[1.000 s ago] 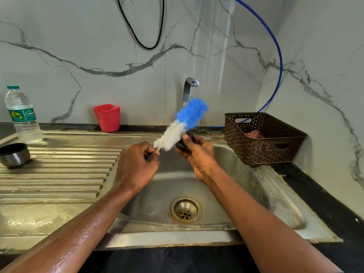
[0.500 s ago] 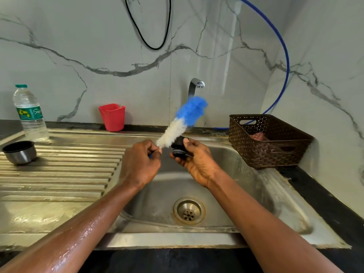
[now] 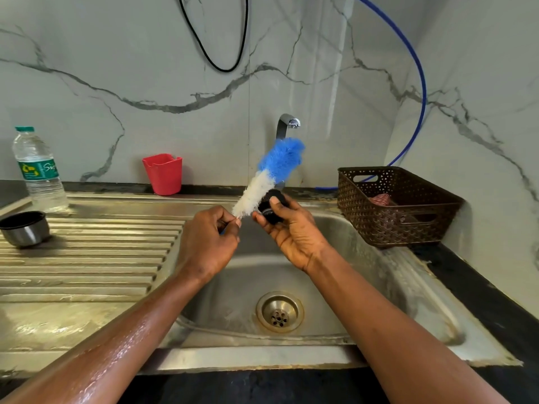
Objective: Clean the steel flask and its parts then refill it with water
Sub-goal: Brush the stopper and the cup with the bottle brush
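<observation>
We are at the scrubbing step, working on one of the flask's small parts over the sink (image 3: 379, 272). Our left hand (image 3: 208, 242), at the centre of the frame, is curled tight round the brush's handle, which the fist hides. The brush (image 3: 271, 174) slants up and to the right, white bristles low and blue ones at the tip, just below the tap (image 3: 288, 123). Our right hand (image 3: 294, 231), just right of the left, pinches the black stopper (image 3: 272, 209) between the thumb and curled fingers. The stopper lies right beside the white bristles; we cannot tell whether they touch. We see no water running from the tap.

The flask's steel cup (image 3: 24, 228) stands on the ribbed drainboard (image 3: 102, 258) at the left edge of the frame, well apart from both hands, with a water bottle (image 3: 38, 170) behind it. The flask body is not in view.

We judge the cleaning only partway done: rinsing, the body and the refill all seem to lie ahead. The next move calls for pressing the bristles against the stopper and turning it in the fingers so the brush reaches its grooves. The stopper looks small and may be wet, so we should hold it firmly over the basin, lest it drop towards the drain (image 3: 280, 312).
</observation>
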